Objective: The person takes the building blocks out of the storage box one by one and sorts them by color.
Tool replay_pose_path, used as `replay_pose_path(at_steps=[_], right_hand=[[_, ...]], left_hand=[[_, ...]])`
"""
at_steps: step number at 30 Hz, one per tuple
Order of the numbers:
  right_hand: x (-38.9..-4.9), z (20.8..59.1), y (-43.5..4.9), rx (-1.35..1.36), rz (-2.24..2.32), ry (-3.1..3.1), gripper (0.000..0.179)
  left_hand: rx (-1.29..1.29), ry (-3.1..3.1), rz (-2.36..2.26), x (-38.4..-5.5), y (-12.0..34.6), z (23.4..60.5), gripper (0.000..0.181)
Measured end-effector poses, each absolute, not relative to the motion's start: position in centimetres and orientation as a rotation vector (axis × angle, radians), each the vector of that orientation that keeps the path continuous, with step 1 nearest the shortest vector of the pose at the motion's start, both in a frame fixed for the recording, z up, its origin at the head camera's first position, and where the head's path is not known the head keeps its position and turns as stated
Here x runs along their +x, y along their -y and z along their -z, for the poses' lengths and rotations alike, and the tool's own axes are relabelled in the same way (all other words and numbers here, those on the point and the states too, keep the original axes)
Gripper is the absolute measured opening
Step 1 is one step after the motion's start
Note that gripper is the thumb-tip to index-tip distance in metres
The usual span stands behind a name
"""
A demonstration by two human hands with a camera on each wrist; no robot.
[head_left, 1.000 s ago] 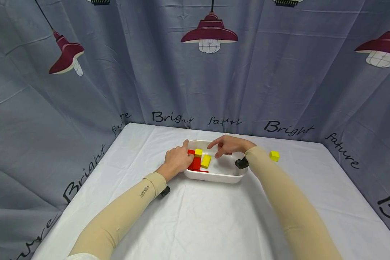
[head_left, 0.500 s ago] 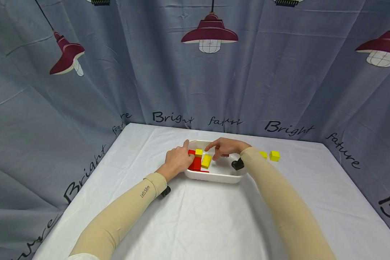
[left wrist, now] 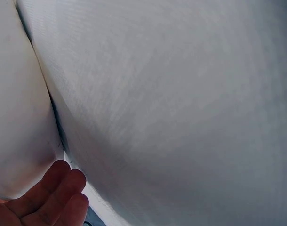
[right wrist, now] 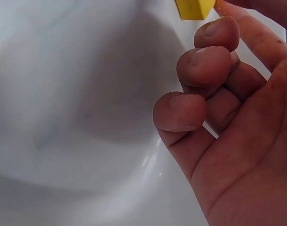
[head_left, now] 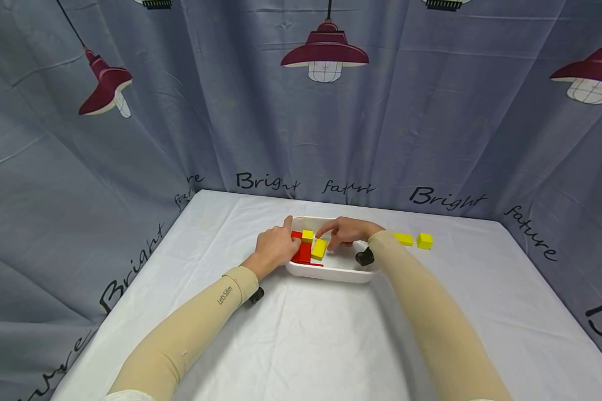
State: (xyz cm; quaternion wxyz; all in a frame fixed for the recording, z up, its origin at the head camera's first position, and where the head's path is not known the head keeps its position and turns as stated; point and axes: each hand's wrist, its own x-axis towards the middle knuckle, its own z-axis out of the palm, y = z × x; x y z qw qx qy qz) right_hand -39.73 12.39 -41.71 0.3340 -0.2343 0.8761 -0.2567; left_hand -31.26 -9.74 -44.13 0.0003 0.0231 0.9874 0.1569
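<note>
Thumb and forefinger of the right hand [head_left: 352, 229] are held apart beside a yellow block [head_left: 319, 250] in the white tray [head_left: 331, 275]; contact cannot be told. The tray's left end is gripped by the left hand [head_left: 275, 245]. "LetsSlim" is printed on the left sleeve [head_left: 195, 323], "Bright fature" on the curtain [head_left: 231, 111].

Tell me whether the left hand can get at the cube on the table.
Probably not directly: the tray, right hand and right sleeve lie between the left hand and the cube.
</note>
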Motion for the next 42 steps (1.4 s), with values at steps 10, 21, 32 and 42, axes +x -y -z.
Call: replay_pose_path(at_steps=[10, 21, 32, 42], right_hand=[[-39.8, 42.3, -12.3, -0.585, 0.701, -2.278, 0.047], [-39.8, 43.0, -12.5, -0.621, 0.682, -2.272, 0.042], [-39.6, 42.9, -12.5, -0.633, 0.665, -2.285, 0.036], [-39.2, 42.3, -12.7, -0.654, 0.65, -2.274, 0.033]], left_hand=[[0.073, -3.107, -0.48, -31.3, 9.7, 44.1, 0.066], [0.061, -3.1, -0.477, -31.2, 9.7, 44.1, 0.067], [0.062, -3.098, -0.472, -31.3, 9.7, 44.0, 0.067], [0.066, -3.095, -0.488, -31.2, 9.7, 44.1, 0.066]])
